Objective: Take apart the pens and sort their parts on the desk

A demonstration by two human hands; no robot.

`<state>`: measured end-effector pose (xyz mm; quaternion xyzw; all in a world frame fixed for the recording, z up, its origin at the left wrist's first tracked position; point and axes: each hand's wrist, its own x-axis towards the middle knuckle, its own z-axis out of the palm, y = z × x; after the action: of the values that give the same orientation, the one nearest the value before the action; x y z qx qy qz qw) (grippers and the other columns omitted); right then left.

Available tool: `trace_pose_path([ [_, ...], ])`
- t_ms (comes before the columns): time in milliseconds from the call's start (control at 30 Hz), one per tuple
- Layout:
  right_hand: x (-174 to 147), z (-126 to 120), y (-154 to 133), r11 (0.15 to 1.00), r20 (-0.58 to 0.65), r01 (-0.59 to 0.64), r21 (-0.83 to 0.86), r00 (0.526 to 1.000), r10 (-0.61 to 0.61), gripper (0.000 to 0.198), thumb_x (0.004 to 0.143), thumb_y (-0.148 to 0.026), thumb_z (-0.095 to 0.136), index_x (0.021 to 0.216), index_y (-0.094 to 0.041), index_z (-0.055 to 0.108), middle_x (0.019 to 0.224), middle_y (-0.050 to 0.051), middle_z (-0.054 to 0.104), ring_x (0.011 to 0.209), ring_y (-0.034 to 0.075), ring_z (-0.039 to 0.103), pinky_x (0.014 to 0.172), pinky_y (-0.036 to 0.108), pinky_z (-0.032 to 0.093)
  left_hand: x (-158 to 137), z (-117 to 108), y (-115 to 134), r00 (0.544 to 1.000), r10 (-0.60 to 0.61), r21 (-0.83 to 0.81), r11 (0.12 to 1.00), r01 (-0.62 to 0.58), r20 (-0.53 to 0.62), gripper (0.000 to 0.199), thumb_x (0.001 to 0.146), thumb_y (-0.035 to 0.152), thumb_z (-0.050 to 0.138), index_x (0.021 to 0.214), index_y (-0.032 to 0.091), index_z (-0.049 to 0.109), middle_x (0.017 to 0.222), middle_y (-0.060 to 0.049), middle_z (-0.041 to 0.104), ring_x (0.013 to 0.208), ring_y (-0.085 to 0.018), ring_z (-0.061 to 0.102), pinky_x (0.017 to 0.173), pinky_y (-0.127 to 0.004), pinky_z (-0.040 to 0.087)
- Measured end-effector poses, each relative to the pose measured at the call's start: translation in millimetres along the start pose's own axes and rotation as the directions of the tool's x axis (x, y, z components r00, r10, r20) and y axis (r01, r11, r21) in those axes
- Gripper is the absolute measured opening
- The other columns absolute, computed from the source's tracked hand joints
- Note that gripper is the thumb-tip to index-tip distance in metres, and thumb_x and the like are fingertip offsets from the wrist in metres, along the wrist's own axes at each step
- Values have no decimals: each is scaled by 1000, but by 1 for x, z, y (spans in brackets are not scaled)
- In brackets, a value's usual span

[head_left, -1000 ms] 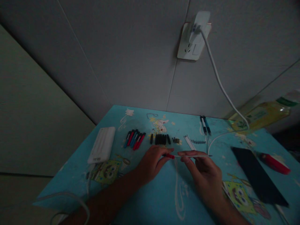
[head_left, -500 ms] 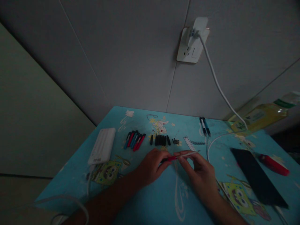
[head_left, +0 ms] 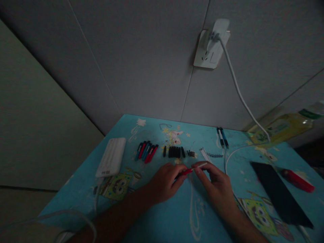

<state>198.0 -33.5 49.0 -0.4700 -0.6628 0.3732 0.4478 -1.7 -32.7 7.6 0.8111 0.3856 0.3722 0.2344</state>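
Near the middle of the table, my left hand (head_left: pixel 165 180) pinches a red pen barrel (head_left: pixel 187 171) with a dark end tucked under the fingers. My right hand (head_left: pixel 217 185) has a thin white pen refill (head_left: pixel 201 165) between thumb and fingers, lined up with the barrel's right end. Fingertips hide part of where the two meet. Beyond the hands lie red and blue pen barrels (head_left: pixel 146 152), a row of short black tubes (head_left: pixel 174 152), small dark parts (head_left: pixel 191 153), white refills (head_left: pixel 205 155) and a line of what look like springs (head_left: pixel 215 156).
Two pens (head_left: pixel 222 137) lie at the back. A white power bank (head_left: pixel 111 157) is at left. On the right are a black flat panel (head_left: pixel 280 194), a red object (head_left: pixel 298 180) and a bottle of yellow liquid (head_left: pixel 283 126). A white cable (head_left: pixel 235 81) hangs from the wall socket (head_left: pixel 209 50).
Less of the refill sticks out past my right fingers than before, and it looks further in toward the red barrel. The view has shifted slightly.
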Motion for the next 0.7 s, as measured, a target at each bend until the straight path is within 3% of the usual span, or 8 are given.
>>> trace_pose_path([
  [433, 4, 6, 7, 991, 106, -62, 120, 993, 49, 13, 92, -30, 60, 84, -21, 65, 86, 2, 66, 83, 18, 63, 80, 30, 48, 0, 0, 8, 984, -132, -232, 960, 157, 119, 20, 97, 24, 46, 114, 19, 54, 93, -6, 68, 79, -16, 65, 71, -26, 51],
  [567, 6, 6, 6, 993, 91, -75, 93, 994, 66, 17, 93, -33, 59, 84, -20, 66, 85, 2, 67, 84, 18, 62, 80, 30, 47, 0, 6, 8, 964, -228, -420, 868, 264, 135, 21, 99, 30, 43, 114, 19, 53, 86, -3, 69, 56, -9, 58, 53, -20, 46],
  [700, 7, 5, 6, 994, 79, -92, 57, 993, 88, 19, 93, -35, 58, 85, -20, 66, 84, 3, 67, 82, 18, 62, 79, 29, 47, 1, 10, 8, 932, -293, -560, 746, 361, 212, 25, 100, 35, 42, 113, 18, 54, 86, -3, 68, 47, -6, 54, 45, -17, 41],
])
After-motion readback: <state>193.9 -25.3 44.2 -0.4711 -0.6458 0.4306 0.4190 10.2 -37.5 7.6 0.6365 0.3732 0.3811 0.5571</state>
